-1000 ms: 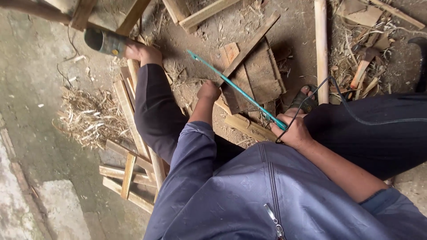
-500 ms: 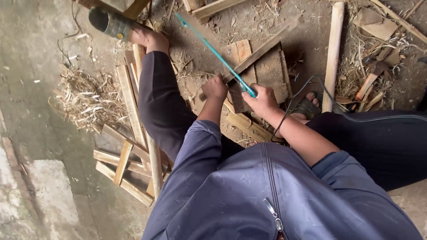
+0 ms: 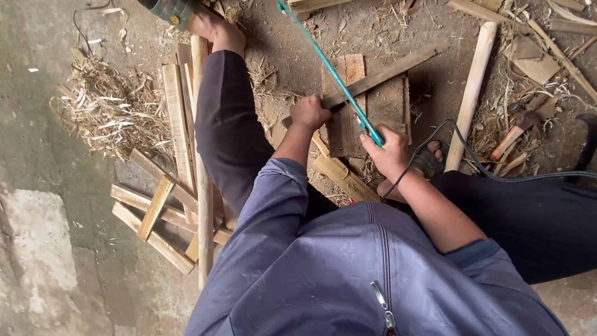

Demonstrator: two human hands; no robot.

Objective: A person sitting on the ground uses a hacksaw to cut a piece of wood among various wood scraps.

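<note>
Seen from above, a dirt and concrete floor (image 3: pixel 37 124) is littered with wood shavings (image 3: pixel 106 112), offcuts and loose slats (image 3: pixel 155 205). The right hand (image 3: pixel 388 149) is clenched around the handle of a teal handsaw (image 3: pixel 329 68), which angles up across a narrow wooden strip (image 3: pixel 379 76). The left hand (image 3: pixel 309 112), fisted, pins that strip's near end against stacked boards (image 3: pixel 373 112).

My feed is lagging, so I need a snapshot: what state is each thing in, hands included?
left hand: fisted, pressing down on the wooden strip
right hand: closed around the saw's handle end
teal hand saw: held slanted, blade lying across the strip
wooden strip: lying flat across the boards, pinned
boards: flat on the ground under the strip
black cable: slack, draped over the leg
bamboo pole: lying loose
</note>
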